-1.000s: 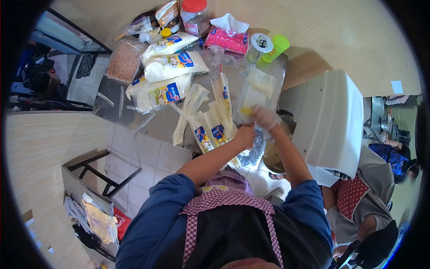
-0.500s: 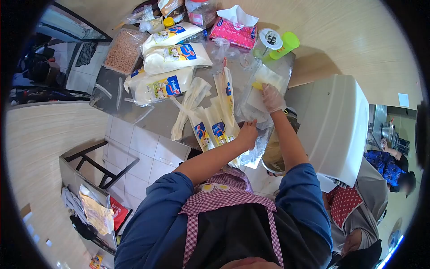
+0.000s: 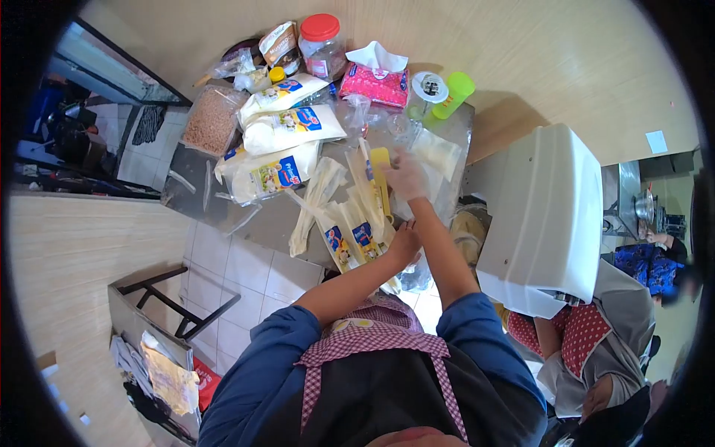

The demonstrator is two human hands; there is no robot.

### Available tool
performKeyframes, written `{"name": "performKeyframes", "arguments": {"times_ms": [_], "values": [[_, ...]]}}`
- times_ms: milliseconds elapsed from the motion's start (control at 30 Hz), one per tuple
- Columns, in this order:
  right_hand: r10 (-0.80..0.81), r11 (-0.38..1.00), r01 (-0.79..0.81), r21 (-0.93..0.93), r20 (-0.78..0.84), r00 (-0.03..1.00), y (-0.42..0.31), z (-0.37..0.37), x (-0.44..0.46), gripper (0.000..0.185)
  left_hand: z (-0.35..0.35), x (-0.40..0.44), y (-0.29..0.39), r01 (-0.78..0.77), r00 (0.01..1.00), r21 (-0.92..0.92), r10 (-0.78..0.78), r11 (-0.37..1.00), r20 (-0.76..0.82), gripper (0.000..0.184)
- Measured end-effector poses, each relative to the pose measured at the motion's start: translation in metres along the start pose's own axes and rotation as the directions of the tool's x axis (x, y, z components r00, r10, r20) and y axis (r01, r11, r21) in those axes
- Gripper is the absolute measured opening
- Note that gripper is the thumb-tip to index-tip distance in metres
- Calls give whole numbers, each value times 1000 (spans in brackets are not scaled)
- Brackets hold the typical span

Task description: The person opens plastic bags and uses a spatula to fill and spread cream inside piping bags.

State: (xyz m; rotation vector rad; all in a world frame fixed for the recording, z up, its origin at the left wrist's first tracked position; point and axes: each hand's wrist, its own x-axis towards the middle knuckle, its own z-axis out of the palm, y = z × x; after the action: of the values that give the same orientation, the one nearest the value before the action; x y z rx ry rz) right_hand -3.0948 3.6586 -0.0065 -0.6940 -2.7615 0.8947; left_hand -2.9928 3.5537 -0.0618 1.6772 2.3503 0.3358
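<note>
My right hand (image 3: 407,177), in a clear plastic glove, is closed on a flat yellow scraper (image 3: 380,162) held over the opened packets. My bare left hand (image 3: 406,243) is curled at the front edge of the table, on clear plastic (image 3: 417,277) that hangs below it; its fingertips are partly hidden. Opened, flattened white packets (image 3: 339,242) with blue labels lie left of my hands. Beside them is a crumpled empty packet (image 3: 316,197). Behind my right hand lies a whitish sheet (image 3: 438,153) on clear plastic.
Full white packets (image 3: 294,128) are piled on the left, by a bag of brown granules (image 3: 211,123). Along the back stand a red-lidded jar (image 3: 322,48), pink tissues (image 3: 375,86), a clear lidded cup (image 3: 427,93) and a green cup (image 3: 454,97). A white machine (image 3: 540,223) is at right; people are beyond.
My right hand has moved left with the yellow scraper, from the whitish sheet to the opened packets. My left hand stays near the table's edge. The view has shifted slightly.
</note>
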Motion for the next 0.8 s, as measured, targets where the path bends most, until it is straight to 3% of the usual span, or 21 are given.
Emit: {"name": "performKeyframes", "arguments": {"times_ms": [67, 100, 167, 267, 300, 367, 400, 433, 467, 500, 567, 600, 667, 700, 733, 767, 800], "values": [[150, 988, -157, 5, -339, 929, 30, -15, -16, 51, -4, -3, -1, -5, 998, -12, 4, 1000, -57, 62], [178, 979, -205, 10, -537, 824, 50, -17, -23, 53, -16, -4, -2, 24, 999, -60, -26, 998, -20, 60], [558, 796, -597, 98, -500, 662, 50, -43, -37, 58, -30, -9, -1, 49, 999, -102, -47, 994, 21, 58], [602, 755, -656, -20, -376, 704, 78, -47, -25, 61, -46, -12, 0, 37, 998, -120, -32, 992, 46, 57], [609, 750, -661, -13, -377, 698, 92, -48, -17, 61, -53, -13, 1, 58, 992, -168, -38, 984, 121, 58], [560, 827, -554, -98, 55, 826, 109, -51, -1, 56, -56, -11, -7, 75, 979, -200, -34, 977, 200, 59], [567, 823, -562, -87, 52, 822, 110, -51, -6, 56, -54, -10, -13, 74, 986, -347, -15, 935, 168, 57], [477, 876, -477, 66, 19, 879, 99, -61, -15, 48, -54, -7, -18, 67, 991, -489, -2, 870, 133, 56], [385, 905, -370, 210, -34, 922, 86, -75, -23, 40, -69, -4, -20, 81, 996, -622, -81, 779, 28, 54], [390, 903, -374, 213, -41, 920, 73, -90, -33, 40, -90, 0, -20, 72, 983, -741, -175, 667, -62, 53], [304, 921, -245, 304, -165, 938, 48, -118, -60, 24, -108, 11, -30, -99, 832, -758, -364, 645, -418, 49], [316, 918, -255, 304, -171, 933, 41, -125, -72, 24, -121, 14, -32, -103, 839, -760, -354, 642, -413, 49], [231, 639, 78, 765, -288, 929, 21, -143, -94, 16, -148, 17, -34, -85, 658, -549, -367, 832, -658, 48], [240, 644, 81, 761, -301, 923, 7, -155, -106, 16, -157, 13, -36, -99, 663, -550, -357, 829, -658, 48], [302, 464, -20, 886, -137, 943, -21, -172, -119, 17, -165, 7, -41, -74, 901, -791, -300, 607, -314, 49], [330, 257, -124, 958, 34, 944, -35, -181, -131, 20, -172, 2, -43, 78, 995, -931, -92, 356, 48, 49], [349, 258, -115, 959, 18, 937, -31, -177, -142, 20, -176, -4, -41, 74, 996, -931, -66, 357, 54, 49]]}}
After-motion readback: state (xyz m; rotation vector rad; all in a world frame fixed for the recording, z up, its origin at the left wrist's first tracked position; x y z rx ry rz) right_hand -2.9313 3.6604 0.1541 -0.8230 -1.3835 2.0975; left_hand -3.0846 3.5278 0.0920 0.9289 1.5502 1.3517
